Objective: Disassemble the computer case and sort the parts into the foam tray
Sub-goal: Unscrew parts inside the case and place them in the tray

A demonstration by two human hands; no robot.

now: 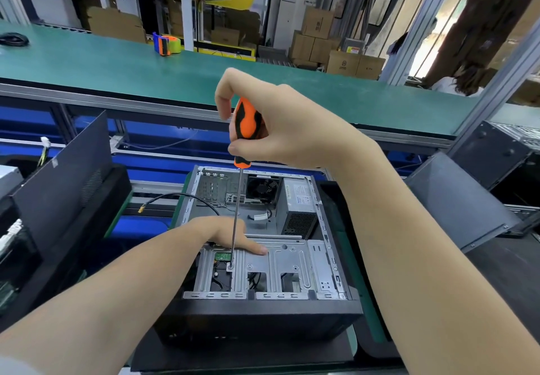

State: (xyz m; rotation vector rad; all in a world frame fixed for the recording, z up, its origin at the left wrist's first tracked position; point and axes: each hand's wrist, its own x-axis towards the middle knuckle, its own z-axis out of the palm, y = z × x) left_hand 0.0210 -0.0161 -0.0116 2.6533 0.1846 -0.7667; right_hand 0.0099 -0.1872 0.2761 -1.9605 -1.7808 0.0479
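Note:
An open computer case [330, 263] lies on its side in front of me, its side panel off. Inside are a silver drive cage [292, 260], a power supply [298, 202] and a rear fan [261, 188]. My right hand [280, 123] grips the orange and black handle of a long screwdriver [245, 123], held upright. Its tip sits on a screw [230, 265] on the drive cage. My left hand [230, 234] rests on the top of the cage, fingers extended flat, just behind the shaft.
A dark side panel [64, 179] leans at the left. More dark case panels [455, 199] and cases stand at the right. A black cable [175, 198] runs out of the case to the left. A green conveyor belt [146, 65] with a tape dispenser [168, 44] lies beyond.

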